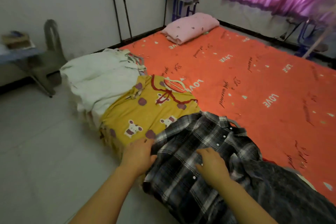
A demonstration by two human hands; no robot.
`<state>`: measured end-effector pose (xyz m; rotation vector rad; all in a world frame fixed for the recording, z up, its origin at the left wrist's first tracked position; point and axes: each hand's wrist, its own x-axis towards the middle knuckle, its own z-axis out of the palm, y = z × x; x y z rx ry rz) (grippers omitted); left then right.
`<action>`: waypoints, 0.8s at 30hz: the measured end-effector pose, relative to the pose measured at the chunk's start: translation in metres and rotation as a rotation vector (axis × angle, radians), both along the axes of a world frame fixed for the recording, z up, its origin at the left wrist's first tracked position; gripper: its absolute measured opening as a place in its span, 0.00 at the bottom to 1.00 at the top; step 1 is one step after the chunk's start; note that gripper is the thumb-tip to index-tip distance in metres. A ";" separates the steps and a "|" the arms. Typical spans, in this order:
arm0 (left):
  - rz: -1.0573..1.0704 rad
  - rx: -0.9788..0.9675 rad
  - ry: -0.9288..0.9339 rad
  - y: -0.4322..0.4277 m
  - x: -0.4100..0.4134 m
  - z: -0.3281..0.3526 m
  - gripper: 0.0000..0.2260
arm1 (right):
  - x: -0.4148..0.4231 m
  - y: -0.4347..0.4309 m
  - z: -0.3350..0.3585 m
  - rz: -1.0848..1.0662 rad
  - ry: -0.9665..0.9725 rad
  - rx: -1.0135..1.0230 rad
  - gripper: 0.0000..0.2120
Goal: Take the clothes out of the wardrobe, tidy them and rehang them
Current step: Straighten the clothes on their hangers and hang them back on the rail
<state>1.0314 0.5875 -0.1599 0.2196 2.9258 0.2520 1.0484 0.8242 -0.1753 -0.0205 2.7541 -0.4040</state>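
Plaid shirt (190, 151) on bed (236, 78) edge, overlapping yellow top (145, 111). Right hand (211, 163) flat on its front, fingers spread; left hand (140, 152) at its left edge, grip unclear.

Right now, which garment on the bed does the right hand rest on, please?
The dark plaid shirt, under the right hand; the yellow top and white garment lie farther left.
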 end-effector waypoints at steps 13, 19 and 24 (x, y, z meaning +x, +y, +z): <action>0.256 0.021 0.014 -0.191 -0.075 0.005 0.17 | -0.137 -0.201 0.004 0.231 0.047 -0.022 0.22; 0.294 -0.052 -0.015 -0.252 -0.157 0.011 0.20 | -0.228 -0.270 0.000 0.276 0.029 -0.081 0.23; 0.304 -0.037 -0.028 -0.292 -0.220 0.020 0.21 | -0.294 -0.312 0.006 0.296 0.025 -0.067 0.24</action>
